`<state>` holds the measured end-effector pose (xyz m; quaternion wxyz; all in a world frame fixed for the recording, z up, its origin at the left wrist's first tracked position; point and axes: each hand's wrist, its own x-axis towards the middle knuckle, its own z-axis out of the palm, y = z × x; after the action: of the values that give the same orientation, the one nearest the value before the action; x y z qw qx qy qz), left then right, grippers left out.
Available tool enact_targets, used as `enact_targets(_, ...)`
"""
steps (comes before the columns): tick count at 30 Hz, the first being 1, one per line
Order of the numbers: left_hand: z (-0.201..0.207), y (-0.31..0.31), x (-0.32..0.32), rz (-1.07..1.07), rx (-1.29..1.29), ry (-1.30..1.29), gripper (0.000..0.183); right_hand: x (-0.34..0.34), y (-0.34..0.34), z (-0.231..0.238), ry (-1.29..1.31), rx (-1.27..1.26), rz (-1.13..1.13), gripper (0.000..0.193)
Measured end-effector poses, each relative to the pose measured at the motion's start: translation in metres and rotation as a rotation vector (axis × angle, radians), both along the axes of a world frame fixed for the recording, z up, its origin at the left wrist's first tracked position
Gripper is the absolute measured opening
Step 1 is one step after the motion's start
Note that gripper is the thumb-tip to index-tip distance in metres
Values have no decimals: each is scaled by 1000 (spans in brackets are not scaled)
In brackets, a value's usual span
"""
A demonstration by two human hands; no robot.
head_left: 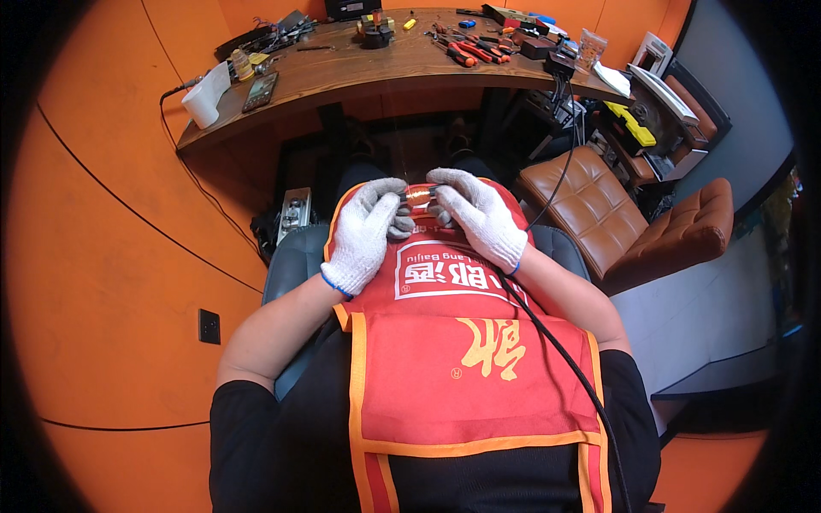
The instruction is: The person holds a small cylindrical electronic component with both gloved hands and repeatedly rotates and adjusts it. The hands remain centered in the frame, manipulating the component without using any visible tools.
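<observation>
A small copper wire coil with dark ends is held level above my lap, between my two gloved hands. My left hand has its thumb and fingers closed at the coil's left end. At the other end, the fingertips of my right hand pinch it. Both hands wear white knitted gloves with greyish fingertips, which partly hide the coil's ends. A very fine thread or wire seems to run up from it toward the table. Underneath lies the red apron with orange edging, spread over my lap.
Ahead stands a wooden table with red-handled pliers, a dark round holder, a phone and a white paper roll. A brown padded chair is at the right. A black cable crosses my apron.
</observation>
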<state>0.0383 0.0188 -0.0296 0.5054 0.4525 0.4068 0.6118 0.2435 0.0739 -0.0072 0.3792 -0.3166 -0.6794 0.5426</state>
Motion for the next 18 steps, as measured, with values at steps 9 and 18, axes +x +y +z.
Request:
enact_targets(9,2,-2,1,-17,24,54,26,1,1,3,-30,62,-9,32)
enact_targets(18,6,-3,0,-38,-51,42,25,-2,-2,2,26,67,-39,35)
